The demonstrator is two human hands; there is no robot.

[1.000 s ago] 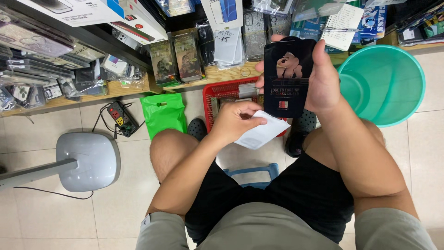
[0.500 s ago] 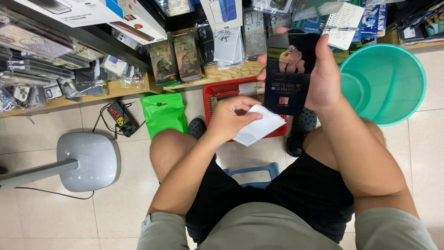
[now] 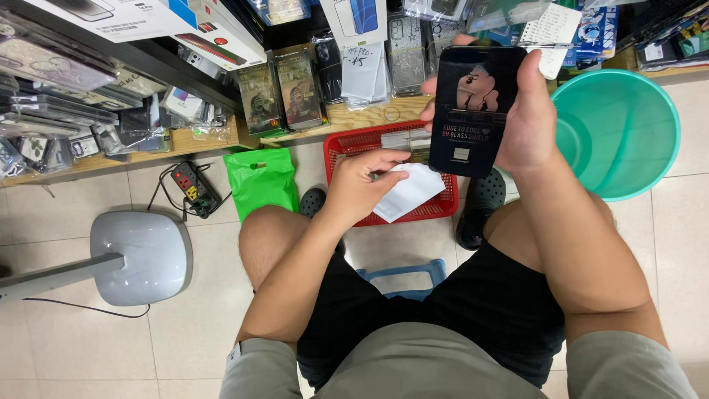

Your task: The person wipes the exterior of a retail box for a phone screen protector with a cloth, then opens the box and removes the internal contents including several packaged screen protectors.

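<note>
Here we sit over red basket [image 3: 354, 148]. Right hand [image 3: 528, 122] grips black pack [image 3: 473, 111] upright above basket, face toward us, so front shows. Left hand [image 3: 362, 185] pinches white slip [image 3: 410, 192] low over basket. Green bag [image 3: 260, 181] left of basket, teal tub [image 3: 628, 133] right.

1. In our right hand [image 3: 528, 122] we hold a flat black package [image 3: 475, 111] with a pale picture near its top and reddish lettering below it.
2. Our left hand [image 3: 363, 185] pinches a plain white paper [image 3: 410, 192].
3. Under the paper sits a red mesh basket [image 3: 347, 148].
4. Left of the basket lies a bright green plastic bag [image 3: 260, 181].
5. Right of the basket stands a teal basin [image 3: 628, 125].
6. Left of the bag we see a black power strip [image 3: 190, 188] with red and yellow spots.
7. Further left of the basket stands a grey base [image 3: 144, 255].
8. Our shorts [image 3: 487, 310] are black.
</note>
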